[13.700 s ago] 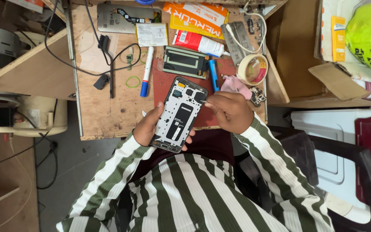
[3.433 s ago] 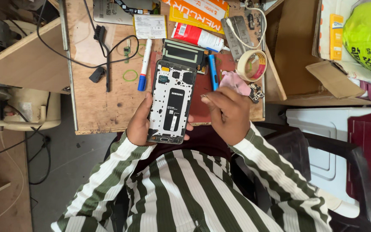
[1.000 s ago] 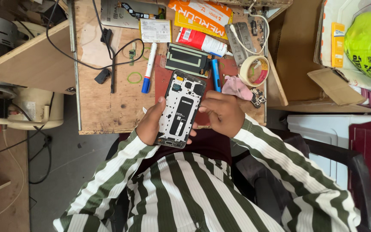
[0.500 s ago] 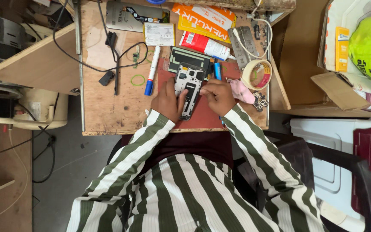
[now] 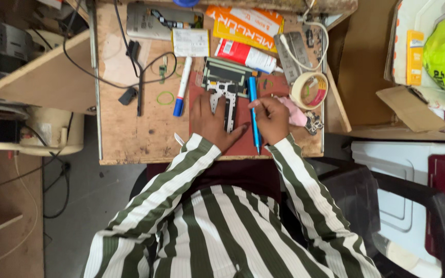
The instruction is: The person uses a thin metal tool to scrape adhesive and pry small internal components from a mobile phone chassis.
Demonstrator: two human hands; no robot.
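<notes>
In the head view, an opened phone frame (image 5: 226, 99) is seen lying flat on a dark red mat (image 5: 233, 139) on the wooden bench (image 5: 130, 134). Its long axis runs away from the body, and its near end is covered by the left hand (image 5: 213, 119), which is laid on it with the fingers spread flat and nothing gripped. The right hand (image 5: 271, 117) is placed just beside the frame on its right, closed around a blue pen-shaped tool (image 5: 254, 116) that lies parallel to the frame. The left hand is the nearer one. The frame shows as a pale metal skeleton with dark cut-outs; finer detail cannot be made out. A second dark panel (image 5: 227, 74) touches its far end, and a tape roll (image 5: 309, 90) stands near on the right.
</notes>
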